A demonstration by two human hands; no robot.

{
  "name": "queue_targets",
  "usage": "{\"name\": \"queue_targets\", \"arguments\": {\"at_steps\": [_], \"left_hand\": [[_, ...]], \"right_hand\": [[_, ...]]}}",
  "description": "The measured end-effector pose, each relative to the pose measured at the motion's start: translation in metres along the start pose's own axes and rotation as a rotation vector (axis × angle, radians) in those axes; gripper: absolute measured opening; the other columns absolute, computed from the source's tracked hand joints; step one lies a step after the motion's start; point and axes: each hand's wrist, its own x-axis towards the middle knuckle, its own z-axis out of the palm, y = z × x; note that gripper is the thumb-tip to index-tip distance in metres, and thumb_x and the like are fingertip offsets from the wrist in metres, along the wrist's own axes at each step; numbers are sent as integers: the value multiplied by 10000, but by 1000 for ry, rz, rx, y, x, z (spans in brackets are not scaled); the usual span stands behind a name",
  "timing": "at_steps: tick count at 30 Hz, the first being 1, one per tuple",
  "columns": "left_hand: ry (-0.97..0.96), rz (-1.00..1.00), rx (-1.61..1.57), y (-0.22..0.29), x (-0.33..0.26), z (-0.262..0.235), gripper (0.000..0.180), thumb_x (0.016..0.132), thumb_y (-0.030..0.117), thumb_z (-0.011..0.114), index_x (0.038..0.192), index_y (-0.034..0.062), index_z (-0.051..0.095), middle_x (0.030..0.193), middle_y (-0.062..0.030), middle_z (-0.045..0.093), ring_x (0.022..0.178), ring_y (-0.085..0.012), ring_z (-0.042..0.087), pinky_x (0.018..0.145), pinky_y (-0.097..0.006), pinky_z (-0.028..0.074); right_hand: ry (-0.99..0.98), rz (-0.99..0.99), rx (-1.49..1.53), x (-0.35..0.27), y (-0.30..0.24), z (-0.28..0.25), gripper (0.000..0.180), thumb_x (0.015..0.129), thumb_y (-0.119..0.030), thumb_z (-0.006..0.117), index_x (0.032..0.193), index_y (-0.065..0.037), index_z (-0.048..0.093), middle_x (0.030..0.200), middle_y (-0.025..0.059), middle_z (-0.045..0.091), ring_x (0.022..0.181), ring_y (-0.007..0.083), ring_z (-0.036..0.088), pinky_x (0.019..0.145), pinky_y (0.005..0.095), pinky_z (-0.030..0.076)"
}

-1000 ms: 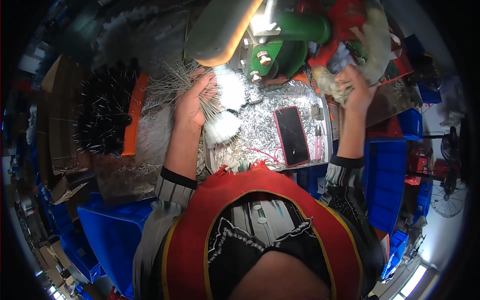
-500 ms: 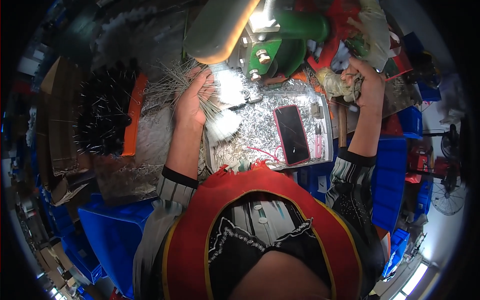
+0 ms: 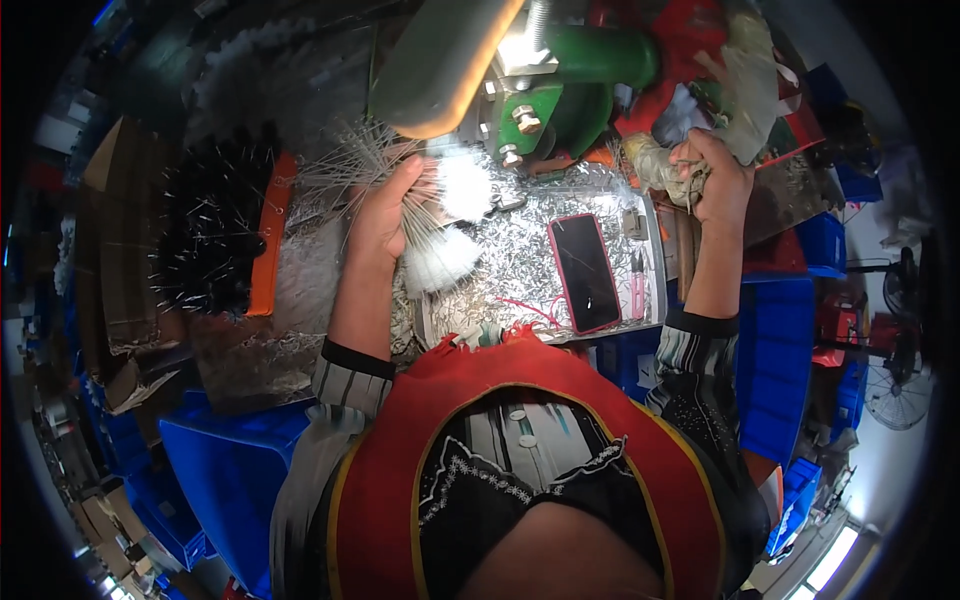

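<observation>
My left hand is closed around a bundle of thin wire-stemmed brushes. Their white bristle heads fan out to the right under bright light, and the bare wire stems spread to the upper left. My right hand grips a lever handle wrapped in pale, worn cloth or plastic, beside a green bench machine. Between the hands, a shallow tray is covered in silvery wire clippings. Glare washes out the spot where the bristles meet the machine.
A phone with a pink case and pink-handled snips lie in the tray. Black-bristled brushes are piled at left against an orange strip. A lamp hangs overhead. Blue bins stand on both sides below the bench.
My right hand has shifted a little left and down, still on the wrapped handle. The brush bundle in my left hand has turned slightly, and its bristle heads sit closer together.
</observation>
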Motion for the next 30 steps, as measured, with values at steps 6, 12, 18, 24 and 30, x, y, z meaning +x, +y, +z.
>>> {"name": "queue_targets", "arguments": {"at_steps": [6,12,18,24,30], "left_hand": [[24,-27,-119,-5,3,-3,224,808,68,595,1019,30,530,913,-111,613,795,-171,594,690,-271,505],[68,12,-102,-9,6,-2,210,812,83,595,1007,32,536,898,-111,616,790,-170,597,671,-262,505],[141,5,-123,-13,10,-6,199,816,82,589,1001,32,537,895,-113,618,780,-182,605,650,-268,509],[152,28,-124,-13,6,-5,210,819,78,585,1016,32,528,901,-112,618,785,-188,605,678,-282,507],[61,-13,-154,-6,5,8,260,822,59,576,1067,25,496,956,-125,604,831,-195,595,717,-297,503]], "right_hand": [[20,55,4,4,-9,-4,132,677,-69,634,723,42,579,569,124,565,453,198,542,440,292,445],[0,35,-21,1,-11,-3,131,685,-77,634,734,32,580,588,114,566,445,191,537,436,291,444],[49,124,-173,1,-46,13,212,718,-71,590,541,14,510,508,98,492,432,188,478,500,305,425],[25,-124,-61,-8,-12,11,137,714,-62,578,625,19,512,521,91,481,441,180,474,480,296,415],[-41,-136,166,-4,37,-7,81,713,-23,591,742,48,567,570,99,540,501,185,540,486,261,442]]}}
